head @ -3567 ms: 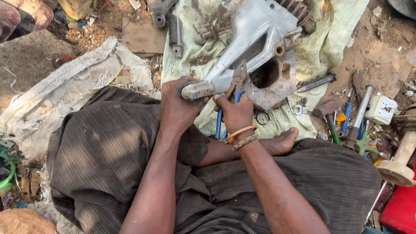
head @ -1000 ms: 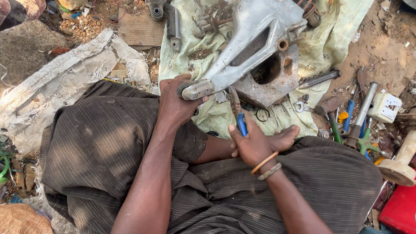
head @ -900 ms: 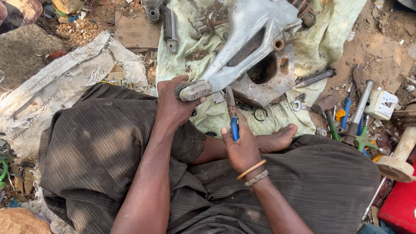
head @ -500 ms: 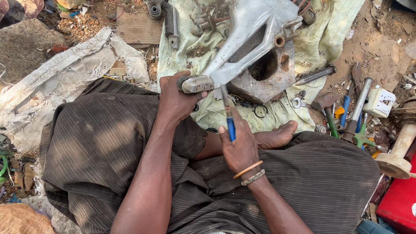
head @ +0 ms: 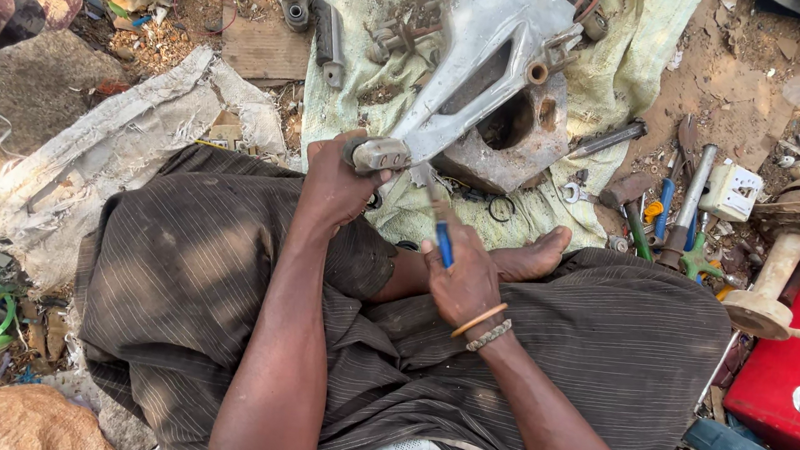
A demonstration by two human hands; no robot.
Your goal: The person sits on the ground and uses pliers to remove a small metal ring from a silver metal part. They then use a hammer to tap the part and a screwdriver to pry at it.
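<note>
Right hand (head: pixel 460 283) pulled back; fingers pinch blue-handled pliers (head: pixel 442 233); left hand (head: pixel 334 185) grips metal bracket (head: pixel 472 67).

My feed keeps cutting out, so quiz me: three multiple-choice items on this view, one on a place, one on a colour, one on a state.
1. Where does the grey metal bracket lie?
A. on the pale green cloth
B. on the red box
C. in the person's lap

2. What colour is the handle of the screwdriver?
A. yellow
B. blue
C. white

3. How is the left hand placed?
A. resting flat on the knee
B. raised in the air, holding nothing
C. closed around the bracket's near end

Answers:
1 A: the pale green cloth shows around and under it.
2 B: blue shows above the right hand that grips it.
3 C: its fingers wrap that end.
</note>
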